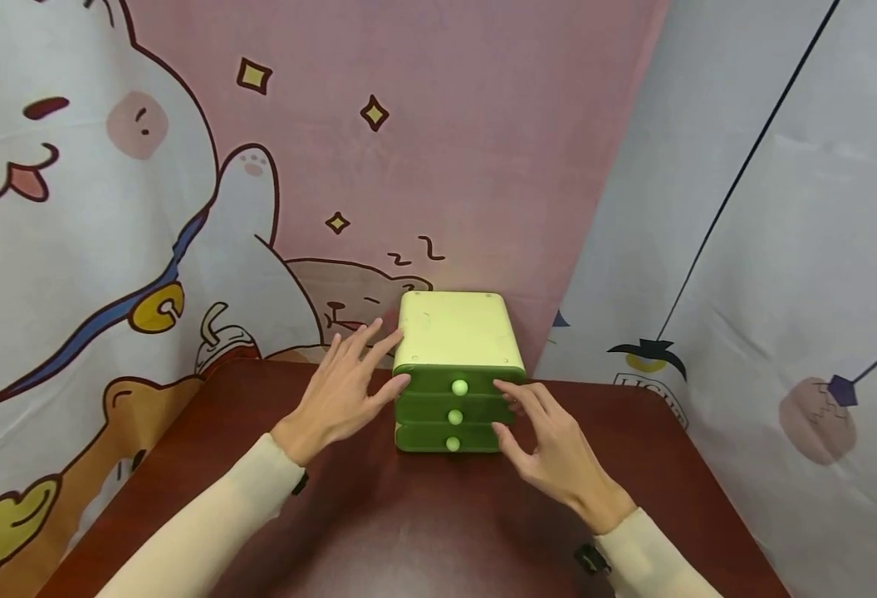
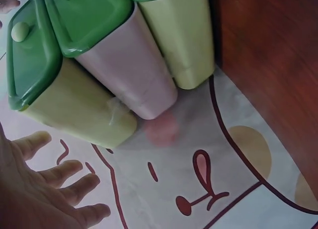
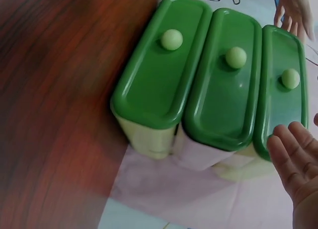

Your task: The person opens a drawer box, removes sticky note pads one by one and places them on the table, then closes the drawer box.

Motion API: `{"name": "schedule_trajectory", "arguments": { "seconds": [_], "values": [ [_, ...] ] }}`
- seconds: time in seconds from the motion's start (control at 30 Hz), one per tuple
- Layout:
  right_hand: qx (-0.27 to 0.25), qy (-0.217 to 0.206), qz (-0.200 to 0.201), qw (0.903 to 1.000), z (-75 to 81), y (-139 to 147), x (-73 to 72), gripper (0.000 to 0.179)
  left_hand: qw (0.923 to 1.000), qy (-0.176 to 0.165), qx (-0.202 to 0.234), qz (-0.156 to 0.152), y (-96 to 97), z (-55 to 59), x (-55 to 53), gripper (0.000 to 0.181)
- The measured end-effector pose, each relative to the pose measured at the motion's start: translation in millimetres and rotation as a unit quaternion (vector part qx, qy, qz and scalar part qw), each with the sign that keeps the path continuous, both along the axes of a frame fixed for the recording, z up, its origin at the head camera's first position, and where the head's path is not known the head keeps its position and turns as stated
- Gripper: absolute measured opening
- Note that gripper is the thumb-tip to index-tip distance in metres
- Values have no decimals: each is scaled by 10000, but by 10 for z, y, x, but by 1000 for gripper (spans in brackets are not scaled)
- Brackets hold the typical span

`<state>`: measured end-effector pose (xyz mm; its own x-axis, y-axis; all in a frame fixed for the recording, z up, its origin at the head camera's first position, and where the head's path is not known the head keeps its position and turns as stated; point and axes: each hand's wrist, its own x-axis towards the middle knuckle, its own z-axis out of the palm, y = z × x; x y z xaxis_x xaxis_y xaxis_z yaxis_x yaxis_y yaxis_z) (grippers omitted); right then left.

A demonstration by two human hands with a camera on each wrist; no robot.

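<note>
A small three-tier drawer box (image 1: 456,328) sits at the back of the reddish-brown table (image 1: 409,531), close to the cartoon-printed cloth (image 1: 483,149). Its green drawer fronts (image 1: 427,409) are pushed in, one above another, each with a pale round knob (image 1: 459,387). The person's left hand (image 1: 343,394) is at the box's left side, fingers spread and holding nothing. The right hand (image 1: 558,448) is by the right edge of the fronts, fingers loosely bent, its grasp empty too. From here I can't quite tell whether any fingertip touches the box.
</note>
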<state>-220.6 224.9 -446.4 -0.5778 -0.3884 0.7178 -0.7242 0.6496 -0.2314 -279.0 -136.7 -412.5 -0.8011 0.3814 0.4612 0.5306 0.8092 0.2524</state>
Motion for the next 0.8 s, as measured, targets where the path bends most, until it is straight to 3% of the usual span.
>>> {"name": "schedule_trajectory", "arguments": {
  "seconds": [0.27, 0.8],
  "values": [
    [-99, -78, 275, 9995, 29, -159, -27, 64, 9999, -52, 79, -133, 94, 41, -53, 74],
    [-130, -148, 291, 9994, 68, -400, -147, 56, 9991, -380, 150, -88, 165, 176, -223, 73]
  ]
}}
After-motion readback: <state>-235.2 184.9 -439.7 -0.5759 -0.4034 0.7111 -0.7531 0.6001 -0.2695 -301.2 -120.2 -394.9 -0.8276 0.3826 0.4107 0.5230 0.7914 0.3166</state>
